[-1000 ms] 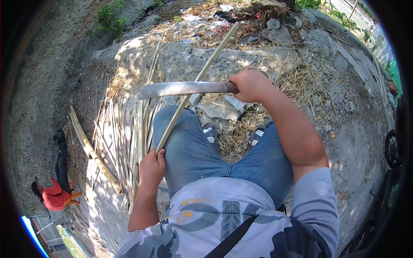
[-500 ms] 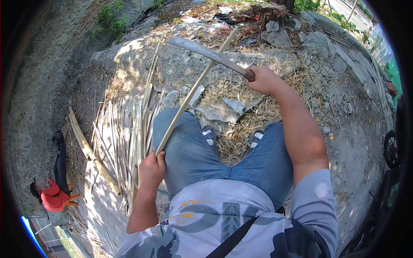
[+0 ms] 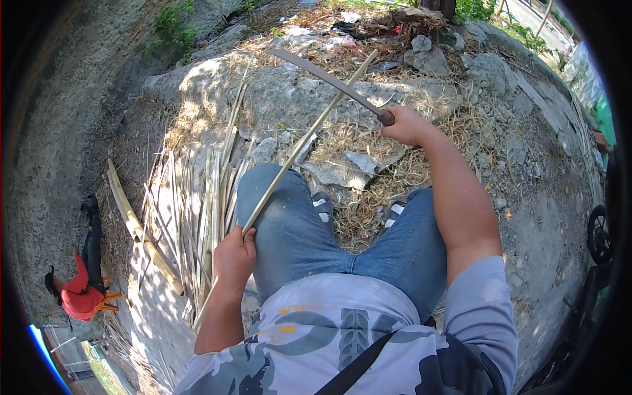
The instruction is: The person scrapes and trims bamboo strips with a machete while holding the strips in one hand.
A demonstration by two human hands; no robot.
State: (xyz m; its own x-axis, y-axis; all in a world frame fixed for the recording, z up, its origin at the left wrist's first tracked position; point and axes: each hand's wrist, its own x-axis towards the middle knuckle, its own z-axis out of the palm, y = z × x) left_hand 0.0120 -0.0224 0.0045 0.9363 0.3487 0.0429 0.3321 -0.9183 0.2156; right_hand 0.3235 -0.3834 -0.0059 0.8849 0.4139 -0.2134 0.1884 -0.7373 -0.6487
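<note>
My left hand [image 3: 235, 257] is closed round a long, narrow bamboo strip [image 3: 288, 164] beside my left thigh. The strip slants up and to the right across that knee, and its lower part runs back past my wrist. In my right hand [image 3: 407, 126] is the dark handle of a machete [image 3: 329, 79], held out over the ground ahead. Its blade points to the upper left and crosses the strip near the strip's far end. Whether blade and strip touch there, I cannot tell.
Many split bamboo strips [image 3: 216, 191] lie at my left, beside thicker bamboo pieces [image 3: 135, 227]. Pale shavings [image 3: 359, 214] and broken stone slabs [image 3: 339, 172] cover the ground before my feet. A person in red [image 3: 79, 293] sits far left. A wheel [image 3: 598, 234] stands at the right.
The machete has tilted so its blade looks narrower, and its tip has shifted slightly right. The strip's far end sits a little lower and further right. The seated person's arm has moved.
</note>
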